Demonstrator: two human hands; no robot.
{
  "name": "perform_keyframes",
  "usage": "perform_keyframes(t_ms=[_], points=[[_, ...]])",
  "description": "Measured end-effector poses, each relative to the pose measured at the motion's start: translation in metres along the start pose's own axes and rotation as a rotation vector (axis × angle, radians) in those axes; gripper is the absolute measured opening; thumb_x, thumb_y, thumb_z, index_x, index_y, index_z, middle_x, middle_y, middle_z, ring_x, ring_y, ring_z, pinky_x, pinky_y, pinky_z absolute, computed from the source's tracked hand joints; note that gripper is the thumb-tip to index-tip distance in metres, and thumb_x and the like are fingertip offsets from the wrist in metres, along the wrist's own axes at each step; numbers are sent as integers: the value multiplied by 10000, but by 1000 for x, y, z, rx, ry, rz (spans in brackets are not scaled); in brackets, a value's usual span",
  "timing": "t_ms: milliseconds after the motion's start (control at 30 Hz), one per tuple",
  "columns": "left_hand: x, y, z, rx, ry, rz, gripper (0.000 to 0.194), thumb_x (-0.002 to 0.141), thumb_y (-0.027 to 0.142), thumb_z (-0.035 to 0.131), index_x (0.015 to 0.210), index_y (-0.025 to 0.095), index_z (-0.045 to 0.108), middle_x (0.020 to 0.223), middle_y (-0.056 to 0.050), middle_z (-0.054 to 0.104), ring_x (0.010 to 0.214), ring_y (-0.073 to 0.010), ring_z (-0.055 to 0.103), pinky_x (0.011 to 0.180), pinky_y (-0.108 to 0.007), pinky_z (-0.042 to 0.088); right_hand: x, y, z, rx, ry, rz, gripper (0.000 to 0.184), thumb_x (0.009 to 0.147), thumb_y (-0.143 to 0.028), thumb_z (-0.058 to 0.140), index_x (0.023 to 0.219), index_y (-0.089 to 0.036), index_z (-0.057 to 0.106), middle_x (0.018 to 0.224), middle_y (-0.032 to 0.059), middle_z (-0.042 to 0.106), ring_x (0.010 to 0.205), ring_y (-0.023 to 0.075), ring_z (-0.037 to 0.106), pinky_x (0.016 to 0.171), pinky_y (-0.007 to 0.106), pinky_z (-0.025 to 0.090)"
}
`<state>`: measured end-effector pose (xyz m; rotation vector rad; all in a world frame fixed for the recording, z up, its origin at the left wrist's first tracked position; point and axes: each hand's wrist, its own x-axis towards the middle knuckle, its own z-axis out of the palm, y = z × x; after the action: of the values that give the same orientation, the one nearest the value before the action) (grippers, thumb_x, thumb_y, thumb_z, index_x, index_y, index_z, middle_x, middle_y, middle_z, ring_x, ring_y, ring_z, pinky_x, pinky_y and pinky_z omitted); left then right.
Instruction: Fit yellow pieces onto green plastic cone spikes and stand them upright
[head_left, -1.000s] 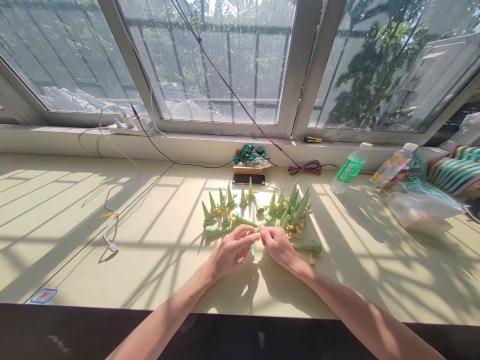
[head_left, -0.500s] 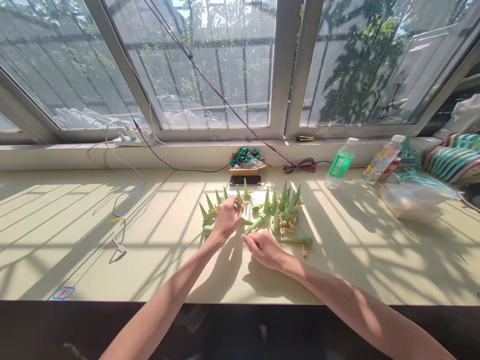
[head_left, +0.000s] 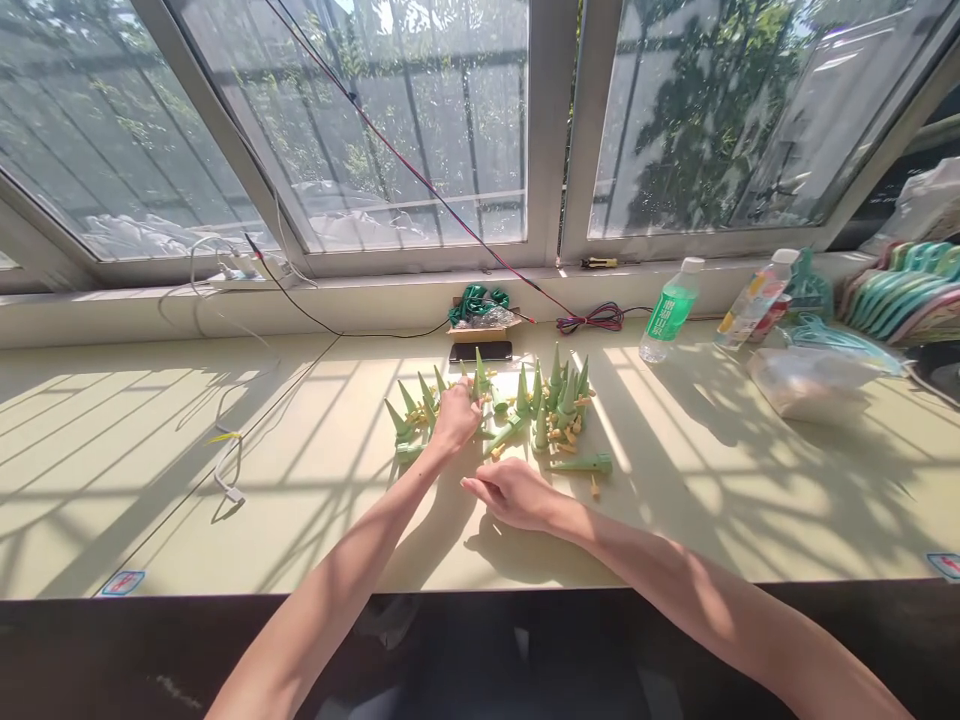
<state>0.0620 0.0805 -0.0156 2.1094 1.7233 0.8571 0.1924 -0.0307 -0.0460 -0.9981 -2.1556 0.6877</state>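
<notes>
Green cone-shaped pieces (head_left: 523,392) with pointed tips stand in a cluster on the table, and several small yellow pegs (head_left: 564,435) lie among them. My left hand (head_left: 456,415) reaches into the left part of the cluster, its fingers closed at a green cone (head_left: 475,388) and partly hiding it. Nearer the table's front edge, my right hand (head_left: 514,495) is closed with thumb and fingers together. Whatever it may hold is hidden. Just beyond it a long green piece (head_left: 506,437) lies slanted, and another (head_left: 583,464) lies flat to the right.
Behind the cluster are a black phone (head_left: 481,352) and a small box (head_left: 484,322) of green material. To the right stand a green-labelled bottle (head_left: 669,312), a second bottle (head_left: 756,300) and a plastic bag (head_left: 814,382). A white cable (head_left: 229,470) lies at the left.
The whole view has shifted slightly, so the table's things appear further left and up. My left hand has moved a little rightward over the cluster; my right hand stays closed in about the same place.
</notes>
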Motion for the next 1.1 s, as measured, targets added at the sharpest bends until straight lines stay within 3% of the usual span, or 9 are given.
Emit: perform_keyframes(t_ms=[167, 300, 400, 500, 600, 700, 767, 900, 1100], points=[[-11, 5, -12, 8, -3, 52, 373, 859, 123, 674, 1218, 98, 575, 897, -109, 718, 694, -194, 660, 667, -309, 529, -1, -2, -2, -32, -17, -26, 474, 994, -321, 492, 572, -198, 317, 514, -63, 314, 482, 84, 241, 512, 252, 197], [-23, 7, -27, -2, 90, 139, 362, 867, 128, 636, 1221, 128, 558, 1011, -116, 713, 666, -174, 638, 677, -308, 528, 0, 3, 0, -74, 34, -2, 442, 986, -299, 516, 581, -198, 373, 529, -54, 357, 495, 90, 266, 513, 251, 212], [-30, 6, -38, -8, 141, 197, 327, 867, 145, 621, 1189, 134, 568, 1039, -109, 707, 594, -148, 599, 647, -305, 522, 1, 5, -1, -120, 156, 41, 341, 994, -260, 494, 660, -193, 474, 608, -19, 484, 539, 108, 375, 543, 252, 283], [-39, 2, -51, 14, 169, 262, 208, 892, 164, 586, 1095, 132, 613, 951, -86, 711, 576, -142, 583, 633, -292, 512, 2, 6, -5, -147, 222, 81, 202, 1001, -199, 458, 857, -179, 599, 813, 56, 627, 644, 149, 522, 606, 273, 399], [-48, -11, -66, 89, 108, 257, 96, 892, 191, 591, 947, 154, 661, 847, -57, 706, 626, -168, 620, 653, -291, 504, 2, 7, -9, -182, 214, 121, 204, 999, -174, 458, 1096, -186, 637, 1018, 114, 655, 742, 186, 599, 666, 312, 484], [-59, -32, -79, 212, -7, 236, 56, 844, 215, 652, 849, 179, 695, 855, -64, 710, 713, -215, 659, 644, -298, 497, 2, 10, -7, -223, 175, 134, 294, 989, -178, 485, 1259, -187, 600, 1146, 126, 634, 844, 210, 639, 724, 334, 520], [-66, -45, -85, 257, -41, 192, 99, 804, 219, 698, 895, 187, 721, 945, -80, 731, 793, -245, 688, 657, -304, 510, 2, 13, -4, -243, 148, 128, 340, 983, -183, 499, 1315, -174, 571, 1199, 130, 623, 894, 220, 649, 735, 332, 521], [-77, -62, -88, 329, -137, 114, 208, 784, 230, 713, 990, 206, 729, 1027, -80, 731, 868, -263, 700, 676, -308, 523, 1, 18, 1, -265, 115, 101, 353, 983, -198, 506, 1331, -166, 559, 1233, 136, 625, 942, 226, 648, 743, 321, 512], [-81, -75, -83, 296, -177, 107, 172, 826, 193, 657, 985, 183, 724, 989, -97, 707, 868, -262, 690, 727, -324, 512, 1, 18, -1, -269, 107, 127, 309, 963, -150, 512, 1261, -161, 593, 1145, 117, 654, 949, 230, 643, 764, 316, 506]])
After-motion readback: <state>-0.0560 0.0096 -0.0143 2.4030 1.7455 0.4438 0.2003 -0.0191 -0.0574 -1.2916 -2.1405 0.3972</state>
